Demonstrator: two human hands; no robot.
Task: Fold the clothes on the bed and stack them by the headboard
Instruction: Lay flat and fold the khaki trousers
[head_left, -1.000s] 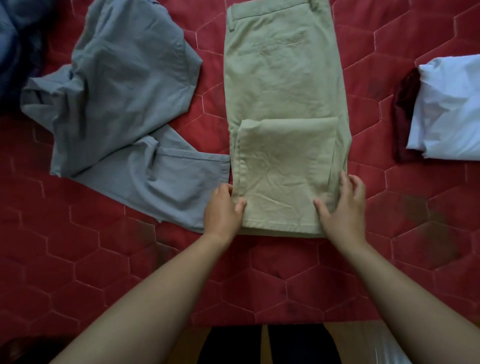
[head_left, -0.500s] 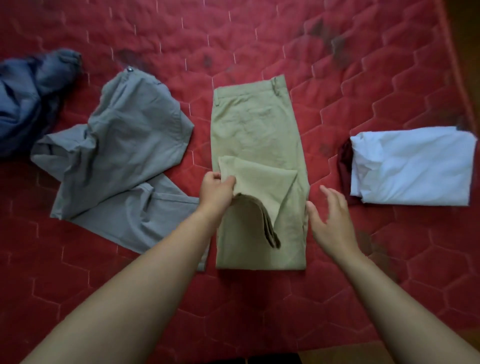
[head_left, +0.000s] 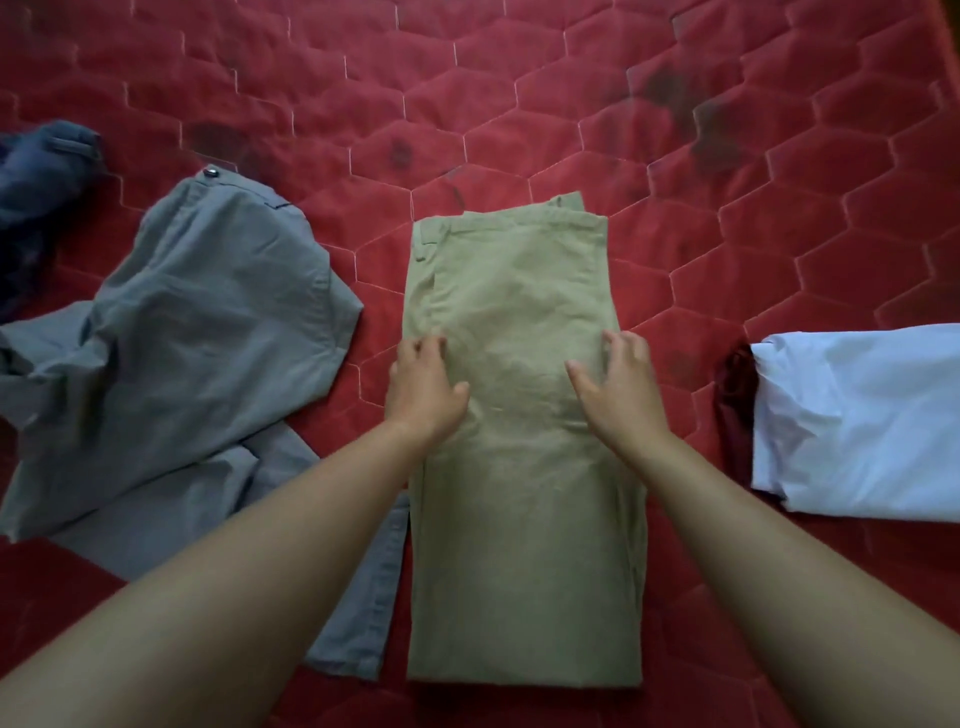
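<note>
Khaki trousers (head_left: 524, 519) lie folded into a long flat rectangle in the middle of the red quilted bed (head_left: 519, 104). My left hand (head_left: 423, 387) rests flat on their left edge, fingers spread. On the right part of the same fold lies my right hand (head_left: 615, 384), fingers spread and relaxed. Grey trousers (head_left: 182, 353) lie crumpled and unfolded to the left, one leg running under my left forearm. A folded white garment (head_left: 857, 421) sits at the right with a dark red piece (head_left: 735, 405) under its left side.
A dark blue garment (head_left: 36, 176) is bunched at the far left edge. The red quilt shows dark stains toward the upper right. The bed's right edge shows at the top right corner.
The khaki trouser legs, lifted by my left hand half a second ago, now lie flat up to the waistband. Both hands have come to rest on the fold.
</note>
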